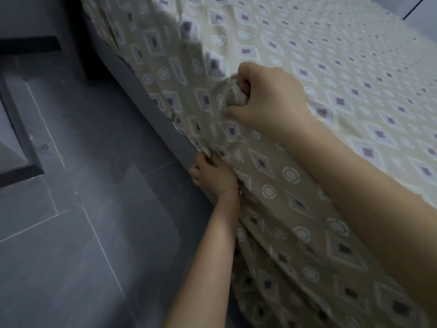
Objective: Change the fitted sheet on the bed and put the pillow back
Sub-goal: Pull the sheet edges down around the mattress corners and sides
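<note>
Where grey floor tiles (71,233) meet the dark bed frame (132,86), the left hand (212,176) pinches the lower hem of the fitted sheet (331,67) with curled fingers. Further right, the right hand (267,100) clenches a bunched fold of it at the mattress edge.

Bare left hand (214,177) and right hand (272,100); both forearms bare.

Your right hand (267,100) bunches the fitted sheet (331,67) at frame centre; below, your left hand (212,176) apparently pinches its hem against the bed frame (170,138).
</note>
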Motion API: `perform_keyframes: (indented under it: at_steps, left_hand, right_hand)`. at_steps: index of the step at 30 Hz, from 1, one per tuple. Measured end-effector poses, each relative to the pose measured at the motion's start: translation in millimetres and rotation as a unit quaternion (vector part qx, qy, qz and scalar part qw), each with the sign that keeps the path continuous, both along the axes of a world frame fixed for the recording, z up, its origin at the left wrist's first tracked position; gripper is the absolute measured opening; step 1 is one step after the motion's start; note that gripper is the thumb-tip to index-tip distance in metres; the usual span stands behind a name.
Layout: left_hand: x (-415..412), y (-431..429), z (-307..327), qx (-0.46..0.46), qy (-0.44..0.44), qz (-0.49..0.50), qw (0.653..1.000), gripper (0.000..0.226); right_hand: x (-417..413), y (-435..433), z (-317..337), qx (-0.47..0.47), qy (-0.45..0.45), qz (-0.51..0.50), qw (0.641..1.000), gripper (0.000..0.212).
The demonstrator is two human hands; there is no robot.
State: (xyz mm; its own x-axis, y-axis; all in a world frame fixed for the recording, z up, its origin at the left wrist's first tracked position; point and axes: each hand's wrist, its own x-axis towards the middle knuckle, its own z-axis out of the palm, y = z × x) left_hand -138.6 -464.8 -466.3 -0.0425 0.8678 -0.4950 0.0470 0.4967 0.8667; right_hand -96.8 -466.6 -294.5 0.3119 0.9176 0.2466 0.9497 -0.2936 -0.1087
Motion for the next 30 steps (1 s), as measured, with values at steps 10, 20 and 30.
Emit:
perform_keyframes:
  at_steps: [10, 20, 30]
  left_hand:
    - [-14.2, -13.5, -29.5, 0.136, -0.072, 0.067, 0.986, 0.020]
    - [-27.5, -64.0, -27.6, 0.120, -0.064, 0.064, 0.989, 0.020]
    - [-41.4, -96.3, -39.7, 0.123, -0.065, -0.002, 0.990, 0.014]
  right_hand:
    - [-11.7, -1.2, 2.3, 0.022, -0.068, 0.019, 0.997, 0.027]
    - [-27.0, -110.5, 24.0, -0.127, -0.216, -0.076, 0.965, 0.029]
    - [-9.8, -116.2, 3.9, 0.000, -0.127, -0.040, 0.991, 0.034]
